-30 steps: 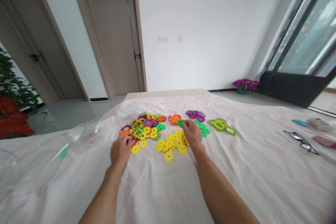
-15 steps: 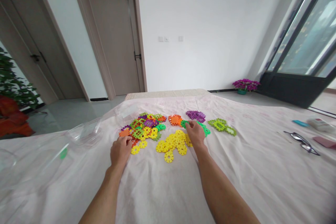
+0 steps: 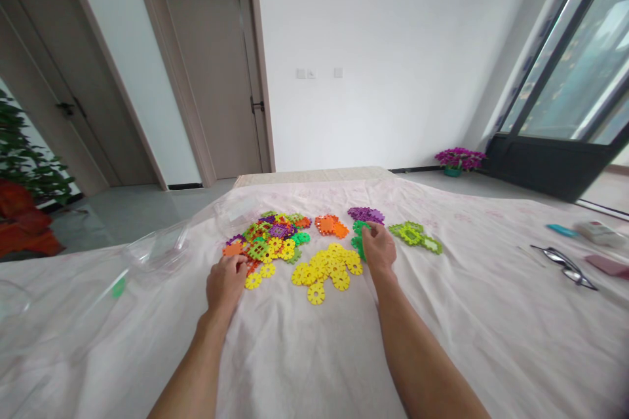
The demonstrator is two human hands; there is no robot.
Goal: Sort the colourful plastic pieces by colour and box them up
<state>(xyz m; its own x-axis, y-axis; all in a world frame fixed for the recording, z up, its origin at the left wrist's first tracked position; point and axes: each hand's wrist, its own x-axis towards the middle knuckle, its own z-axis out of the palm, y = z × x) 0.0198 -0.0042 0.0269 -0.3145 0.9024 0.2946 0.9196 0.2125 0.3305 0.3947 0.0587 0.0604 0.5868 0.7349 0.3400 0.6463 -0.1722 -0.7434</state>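
Flat plastic snowflake pieces lie on a pale cloth-covered table point(image 3: 304, 353). A mixed-colour heap point(image 3: 268, 236) sits at the left, with sorted groups to its right: yellow point(image 3: 327, 266), orange point(image 3: 328, 225), purple point(image 3: 366, 215), dark green point(image 3: 359, 236) and lime green point(image 3: 415, 236). My right hand point(image 3: 379, 248) rests over the dark green group, fingers pinched on a dark green piece. My left hand point(image 3: 226, 281) lies at the near edge of the mixed heap, fingers curled onto an orange piece point(image 3: 232, 249).
Clear plastic containers point(image 3: 157, 245) stand at the table's left. A pair of glasses point(image 3: 565, 263), a blue item point(image 3: 563, 230) and small boxes lie at the far right. Doors, a potted plant point(image 3: 24, 170) and purple flowers point(image 3: 459, 158) are beyond the table.
My right hand has carried a dark green piece rightward from beside the orange group to the dark green group. My left hand has stayed at the mixed heap.
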